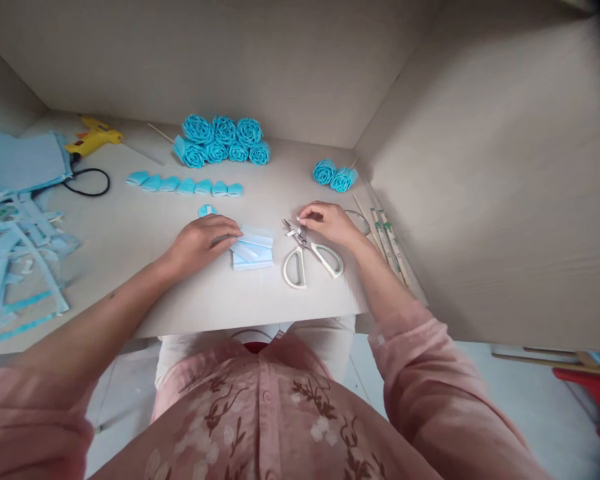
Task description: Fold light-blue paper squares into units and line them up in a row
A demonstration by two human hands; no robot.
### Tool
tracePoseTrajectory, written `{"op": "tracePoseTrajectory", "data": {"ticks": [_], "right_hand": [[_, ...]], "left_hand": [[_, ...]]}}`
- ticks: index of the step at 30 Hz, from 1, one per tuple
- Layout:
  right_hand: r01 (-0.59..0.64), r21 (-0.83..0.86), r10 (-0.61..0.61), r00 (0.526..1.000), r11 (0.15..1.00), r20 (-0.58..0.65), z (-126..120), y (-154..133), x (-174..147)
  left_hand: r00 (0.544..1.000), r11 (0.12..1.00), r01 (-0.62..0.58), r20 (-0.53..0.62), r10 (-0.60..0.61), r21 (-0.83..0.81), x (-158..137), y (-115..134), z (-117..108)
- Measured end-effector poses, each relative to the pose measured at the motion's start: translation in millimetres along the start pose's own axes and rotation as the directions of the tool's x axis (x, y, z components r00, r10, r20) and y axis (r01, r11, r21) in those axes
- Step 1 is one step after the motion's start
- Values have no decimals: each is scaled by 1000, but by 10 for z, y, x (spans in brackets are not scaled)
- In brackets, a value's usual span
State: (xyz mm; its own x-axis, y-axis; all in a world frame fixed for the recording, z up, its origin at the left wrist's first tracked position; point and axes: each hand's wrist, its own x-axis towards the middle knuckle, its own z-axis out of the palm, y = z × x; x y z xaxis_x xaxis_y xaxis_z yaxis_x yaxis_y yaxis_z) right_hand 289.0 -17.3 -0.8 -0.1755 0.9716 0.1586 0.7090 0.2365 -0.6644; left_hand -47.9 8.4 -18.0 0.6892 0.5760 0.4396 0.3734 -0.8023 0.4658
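On the left of the work area, my left hand (200,245) has its thumb and fingertips closed at the upper left edge of some light blue pleated fabric (255,257), which looks like cut face mask pieces. A narrow strip lies across that fabric. My right hand (330,222) pinches a small whitish scrap (301,219) above the scissors' blades. Those white-handled scissors (295,269) lie partly spread on the table, with another white bit across a blade. Just beyond my left hand is a small round blue piece (207,210).
Several blue fabric roses (225,130) are stacked at the back, and two more roses (341,179) sit at right. A row of folded blue petals (185,185) lies before them. A yellow glue gun (97,137), blue sheets (23,160) and strips (17,250) occupy the left. Thin sticks (391,243) lie right.
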Motion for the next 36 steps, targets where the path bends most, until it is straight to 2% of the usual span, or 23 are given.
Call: {"op": "tracePoseTrajectory", "data": {"ticks": [5, 11, 20, 27, 32, 36], "right_hand": [[-45, 66, 50, 996, 997, -70, 46, 13, -18], [-47, 108, 55, 996, 993, -72, 41, 74, -37], [163, -9, -163, 985, 987, -52, 95, 97, -33], [234, -6, -234, 972, 972, -25, 109, 108, -33], [122, 33, -115, 979, 992, -166, 67, 158, -43], [79, 4, -75, 953, 997, -294, 29, 210, -32]], "left_hand": [[1000, 1000, -2, 6, 2, 21, -13, -18, 11], [1000, 999, 0, 13, -1, 33, -13, -28, 20], [999, 999, 28, 29, -29, 14, -5, 5, 4], [1000, 1000, 1, 21, -1, 23, 0, -10, 16], [1000, 1000, -2, -3, 2, 13, 4, -54, 41], [999, 1000, 7, -36, -7, -4, 16, -75, 55]]}}
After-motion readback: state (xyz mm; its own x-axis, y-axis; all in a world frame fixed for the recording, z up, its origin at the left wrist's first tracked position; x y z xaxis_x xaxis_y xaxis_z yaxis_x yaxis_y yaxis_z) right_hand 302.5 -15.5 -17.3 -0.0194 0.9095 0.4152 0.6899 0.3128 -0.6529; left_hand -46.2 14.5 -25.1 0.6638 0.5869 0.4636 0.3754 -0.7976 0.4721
